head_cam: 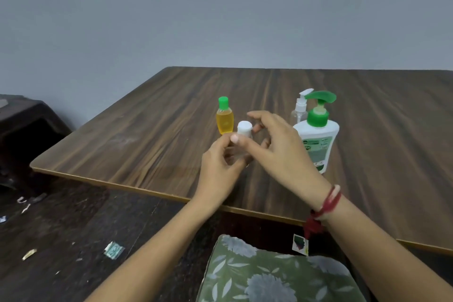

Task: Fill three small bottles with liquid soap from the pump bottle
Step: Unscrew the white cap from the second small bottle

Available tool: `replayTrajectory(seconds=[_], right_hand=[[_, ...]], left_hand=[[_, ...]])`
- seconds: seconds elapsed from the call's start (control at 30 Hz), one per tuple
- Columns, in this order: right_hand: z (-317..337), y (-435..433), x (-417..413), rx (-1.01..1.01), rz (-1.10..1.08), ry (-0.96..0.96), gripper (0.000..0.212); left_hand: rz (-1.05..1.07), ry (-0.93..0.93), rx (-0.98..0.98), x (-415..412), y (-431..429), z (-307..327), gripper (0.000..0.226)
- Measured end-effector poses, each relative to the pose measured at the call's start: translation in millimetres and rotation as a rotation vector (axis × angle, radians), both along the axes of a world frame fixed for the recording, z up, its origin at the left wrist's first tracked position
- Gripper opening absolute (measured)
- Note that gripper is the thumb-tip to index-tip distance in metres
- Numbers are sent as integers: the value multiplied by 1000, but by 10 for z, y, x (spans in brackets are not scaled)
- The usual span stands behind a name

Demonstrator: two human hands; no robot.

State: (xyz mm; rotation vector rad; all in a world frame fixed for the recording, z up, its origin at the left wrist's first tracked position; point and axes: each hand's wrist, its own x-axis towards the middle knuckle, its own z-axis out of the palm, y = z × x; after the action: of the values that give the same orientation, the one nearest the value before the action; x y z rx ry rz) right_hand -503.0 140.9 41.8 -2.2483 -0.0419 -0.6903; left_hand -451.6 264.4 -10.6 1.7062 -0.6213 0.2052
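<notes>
- above the near edge of the wooden table (pixel 147 135), the left hand (pixel 220 169) is wrapped round a small clear bottle (pixel 236 154), holding it upright; most of its body is hidden by the fingers
- the bottle's white cap (pixel 244 127) is still on; the right hand (pixel 282 149) arches over it with the thumb touching just under the cap and the fingers curled behind, but whether it truly pinches the cap cannot be told
- the pump bottle (pixel 316 140) stands untouched just to the right of the hands, its green pump head up
- a spray bottle (pixel 299 110) stands close behind it, capped and looking clear
- a yellow bottle (pixel 224 117) with a green cap stands just beyond the hands, full of yellow liquid; whether that is soap from the pump is unclear
- judged from this, the task is at an early step: opening a bottle, with no pumping seen and the filling mostly still to do
</notes>
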Motion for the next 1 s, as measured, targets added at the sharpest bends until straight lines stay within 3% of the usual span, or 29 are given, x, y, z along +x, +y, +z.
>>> replayTrajectory(seconds=[0.07,0.33,0.5,0.63,0.7,0.77,0.87,1.0], right_hand=[[80,24,103,-97,-44,6,34],[265,25,227,-334,-92,95,31],[365,-102,223,-349,109,233,12],[484,-125,145,-303,387,394,57],[543,-98,121,-266,435,398,60],[599,-86,101,-394,319,354,50],[633,-44,115,-714,6,381,52],[589,26,198,-781,-53,414,45]], left_hand=[[1,-20,28,15,12,10,28],[-6,-134,151,116,29,-46,31],[-184,-48,146,211,69,-96,37],[-247,-4,133,263,106,-126,45],[-243,4,139,253,85,-131,37],[-232,28,128,254,60,-138,31],[-248,53,116,280,39,-167,37],[-287,42,109,292,40,-142,41]])
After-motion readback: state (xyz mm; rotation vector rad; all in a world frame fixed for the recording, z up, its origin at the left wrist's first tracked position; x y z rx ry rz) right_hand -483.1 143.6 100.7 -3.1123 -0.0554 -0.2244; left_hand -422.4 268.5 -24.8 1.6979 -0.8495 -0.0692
